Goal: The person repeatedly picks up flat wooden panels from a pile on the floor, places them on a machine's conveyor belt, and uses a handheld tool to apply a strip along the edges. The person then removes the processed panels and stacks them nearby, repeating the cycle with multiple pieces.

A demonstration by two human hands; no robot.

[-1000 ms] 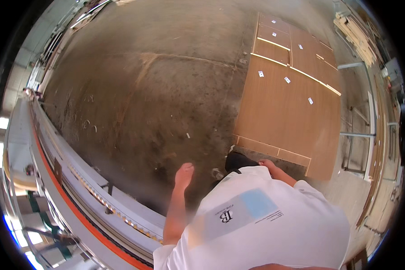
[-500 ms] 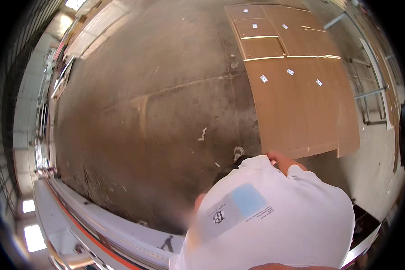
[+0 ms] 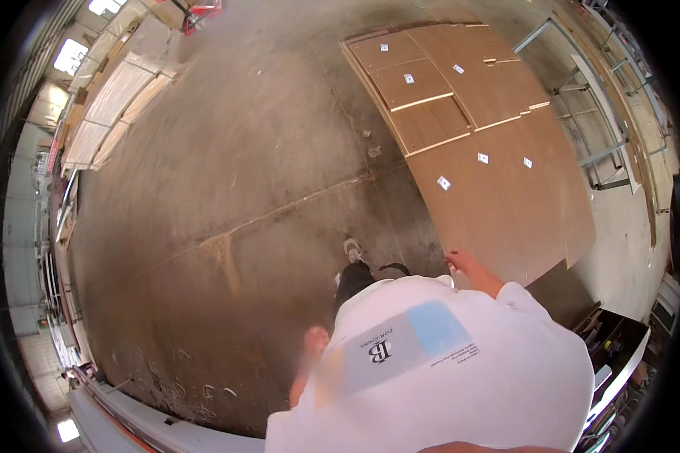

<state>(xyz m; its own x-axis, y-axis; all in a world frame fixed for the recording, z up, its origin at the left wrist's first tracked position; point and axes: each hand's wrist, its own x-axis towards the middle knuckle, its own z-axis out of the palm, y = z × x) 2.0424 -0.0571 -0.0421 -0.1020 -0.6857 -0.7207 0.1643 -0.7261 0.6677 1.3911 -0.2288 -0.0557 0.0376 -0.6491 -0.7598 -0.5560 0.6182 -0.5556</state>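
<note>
My left hand (image 3: 316, 339) hangs beside my body over the concrete floor; motion blurs it and its fingers cannot be made out. In front of me on the right, my right hand (image 3: 456, 261) has its fingers curled in, close to the near left corner of a large brown wood panel (image 3: 517, 211). Whatever those fingers hold, if anything, is too small to name. Whether they touch the panel cannot be told. Several small white labels, one of them a near label (image 3: 443, 183), lie on the brown boards.
Thin pale wood strips (image 3: 435, 142) lie across the boards. A metal frame (image 3: 612, 155) stands to the right, with a dark bin (image 3: 619, 343) nearer me. Stacked pale boards (image 3: 121, 113) are at the far left. A long white machine edge (image 3: 159, 426) runs along the lower left.
My body has stepped forward and turned, so the floor and boards have shifted in view. The left hand has swung out into sight; the right stays near the panel's corner.
</note>
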